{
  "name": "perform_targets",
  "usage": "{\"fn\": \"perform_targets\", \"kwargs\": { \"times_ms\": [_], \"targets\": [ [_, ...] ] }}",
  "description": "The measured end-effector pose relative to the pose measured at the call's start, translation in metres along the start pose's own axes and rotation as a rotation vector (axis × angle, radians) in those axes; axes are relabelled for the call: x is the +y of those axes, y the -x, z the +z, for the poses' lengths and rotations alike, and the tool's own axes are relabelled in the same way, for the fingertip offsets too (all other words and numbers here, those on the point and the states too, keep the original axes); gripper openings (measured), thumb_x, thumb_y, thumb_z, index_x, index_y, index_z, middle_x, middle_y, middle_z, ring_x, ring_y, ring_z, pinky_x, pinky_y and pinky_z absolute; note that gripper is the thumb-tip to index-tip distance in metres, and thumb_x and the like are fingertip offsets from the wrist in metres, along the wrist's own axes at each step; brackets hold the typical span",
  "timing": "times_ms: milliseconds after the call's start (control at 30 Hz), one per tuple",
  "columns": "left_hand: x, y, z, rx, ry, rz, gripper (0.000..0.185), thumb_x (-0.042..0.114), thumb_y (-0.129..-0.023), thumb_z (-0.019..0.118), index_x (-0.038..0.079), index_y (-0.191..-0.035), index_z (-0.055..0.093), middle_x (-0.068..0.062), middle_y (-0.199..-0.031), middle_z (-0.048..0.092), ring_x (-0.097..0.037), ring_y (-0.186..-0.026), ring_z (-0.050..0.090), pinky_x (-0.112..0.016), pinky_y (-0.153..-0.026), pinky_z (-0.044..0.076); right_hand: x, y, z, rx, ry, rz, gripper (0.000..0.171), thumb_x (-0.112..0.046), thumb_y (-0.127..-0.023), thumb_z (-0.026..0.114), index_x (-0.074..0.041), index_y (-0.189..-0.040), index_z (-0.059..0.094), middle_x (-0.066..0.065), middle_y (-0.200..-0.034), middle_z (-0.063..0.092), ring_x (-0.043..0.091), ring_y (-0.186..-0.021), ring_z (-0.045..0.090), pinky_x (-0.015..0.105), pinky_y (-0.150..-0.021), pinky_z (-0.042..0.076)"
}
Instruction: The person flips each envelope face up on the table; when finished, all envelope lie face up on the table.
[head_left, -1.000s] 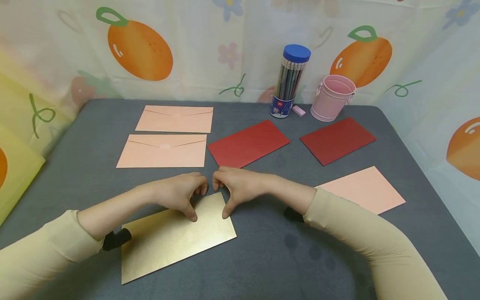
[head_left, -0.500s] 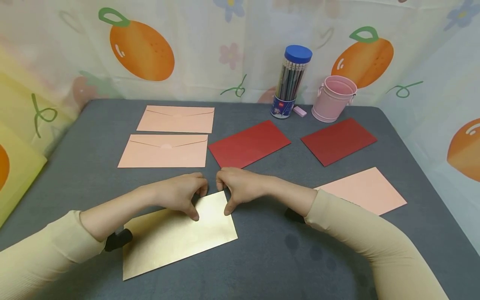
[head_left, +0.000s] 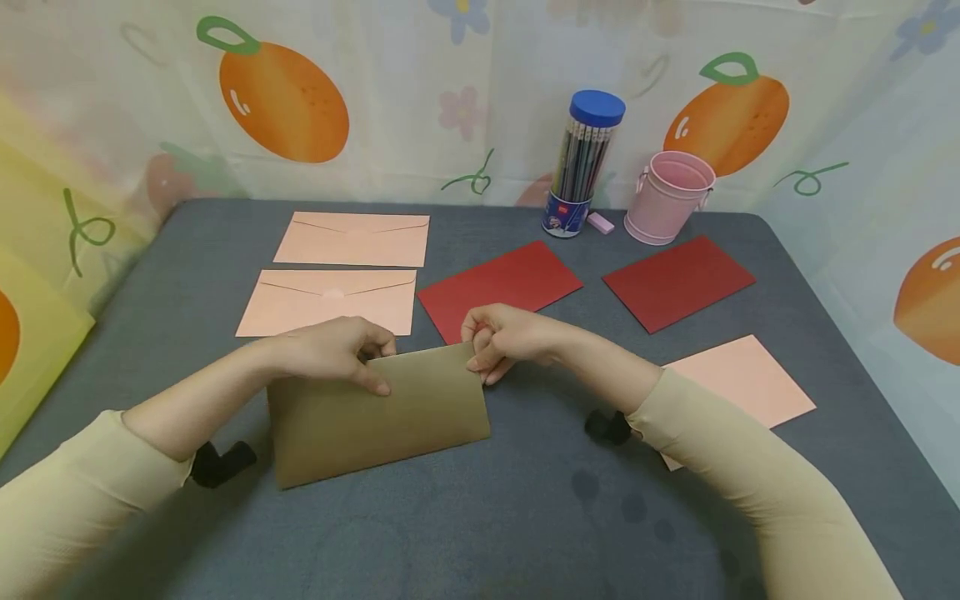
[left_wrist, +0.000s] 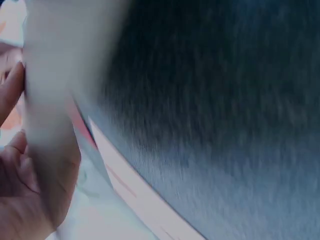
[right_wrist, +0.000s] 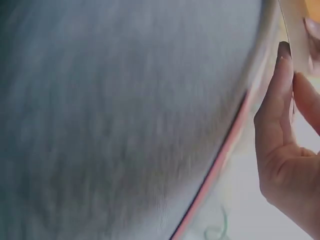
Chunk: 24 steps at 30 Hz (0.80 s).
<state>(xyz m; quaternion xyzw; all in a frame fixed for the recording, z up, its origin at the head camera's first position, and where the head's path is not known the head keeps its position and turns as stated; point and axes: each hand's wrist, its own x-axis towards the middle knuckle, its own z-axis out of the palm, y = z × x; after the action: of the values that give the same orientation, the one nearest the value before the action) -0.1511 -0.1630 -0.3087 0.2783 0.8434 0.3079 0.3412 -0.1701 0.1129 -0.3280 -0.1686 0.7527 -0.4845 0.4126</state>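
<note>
A gold envelope [head_left: 375, 412] stands tilted up on its long near edge on the grey table [head_left: 525, 517]. My left hand [head_left: 337, 350] pinches its top edge near the middle, thumb on the near face. My right hand [head_left: 502, 337] pinches the top right corner. In the left wrist view, the pale blurred envelope [left_wrist: 47, 100] lies against the fingers of my left hand [left_wrist: 22, 200]. In the right wrist view, the fingers of my right hand [right_wrist: 285, 145] hold the envelope's thin edge [right_wrist: 292, 30].
Two pink envelopes [head_left: 330, 300] lie at the back left and two dark red ones [head_left: 498, 287] in the middle and right. A pink sheet [head_left: 738, 379] sits beside my right forearm. A pencil tube [head_left: 581, 162], an eraser [head_left: 598, 222] and a pink bucket [head_left: 667, 196] stand at the back.
The gold envelope lay flat under both hands; both hands have now lifted its far edge, so it stands tilted up with its darker face toward me.
</note>
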Motion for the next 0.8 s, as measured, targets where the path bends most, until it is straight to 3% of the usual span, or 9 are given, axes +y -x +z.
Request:
{"fn": "perform_targets", "kwargs": {
  "times_ms": [167,367,500,633,800],
  "targets": [
    [-0.008,0.011,-0.024,0.060,0.131,-0.072,0.031,0.027,-0.082,0.079,0.006,-0.087,0.057,0.004,-0.075,0.059,-0.008,-0.062,0.053,-0.024,-0.060,0.047,0.000,0.014,-0.026,0.073,-0.042,-0.019,0.025,0.002,-0.092,0.062,-0.001,-0.108,0.043,0.000,-0.067,0.052,0.014,-0.067,0.063,0.025,-0.064,0.060],
    [-0.017,0.017,-0.042,0.170,0.271,-0.143,0.032,0.032,-0.086,0.076,0.006,-0.100,0.062,0.006,-0.083,0.068,-0.010,-0.081,0.064,-0.027,-0.083,0.053,0.002,0.031,-0.052,0.162,-0.063,-0.030,0.024,0.001,-0.093,0.061,-0.001,-0.107,0.042,-0.002,-0.068,0.048,0.012,-0.067,0.062,0.026,-0.067,0.061],
    [-0.025,0.017,-0.044,0.220,0.408,-0.115,0.021,0.026,-0.092,0.071,0.010,-0.089,0.056,0.009,-0.075,0.061,-0.008,-0.084,0.064,-0.029,-0.087,0.057,0.002,0.039,-0.064,0.216,-0.089,-0.023,0.025,0.000,-0.093,0.062,-0.002,-0.108,0.042,-0.003,-0.068,0.046,0.012,-0.068,0.063,0.026,-0.068,0.061],
    [-0.029,0.015,-0.042,0.260,0.510,-0.052,0.028,0.018,-0.093,0.068,0.013,-0.077,0.046,0.008,-0.068,0.051,-0.006,-0.078,0.058,-0.029,-0.080,0.058,0.004,0.044,-0.072,0.251,-0.125,-0.012,0.026,0.001,-0.093,0.060,-0.002,-0.110,0.041,-0.002,-0.070,0.047,0.012,-0.069,0.065,0.025,-0.068,0.061],
    [-0.029,0.012,-0.041,0.319,0.551,0.034,0.022,0.012,-0.094,0.067,0.014,-0.081,0.048,0.009,-0.071,0.058,-0.006,-0.075,0.061,-0.028,-0.075,0.059,0.006,0.046,-0.074,0.288,-0.173,0.011,0.019,-0.008,-0.097,0.060,-0.006,-0.108,0.045,-0.001,-0.082,0.058,0.013,-0.076,0.065,0.029,-0.072,0.062]
  ]
}}
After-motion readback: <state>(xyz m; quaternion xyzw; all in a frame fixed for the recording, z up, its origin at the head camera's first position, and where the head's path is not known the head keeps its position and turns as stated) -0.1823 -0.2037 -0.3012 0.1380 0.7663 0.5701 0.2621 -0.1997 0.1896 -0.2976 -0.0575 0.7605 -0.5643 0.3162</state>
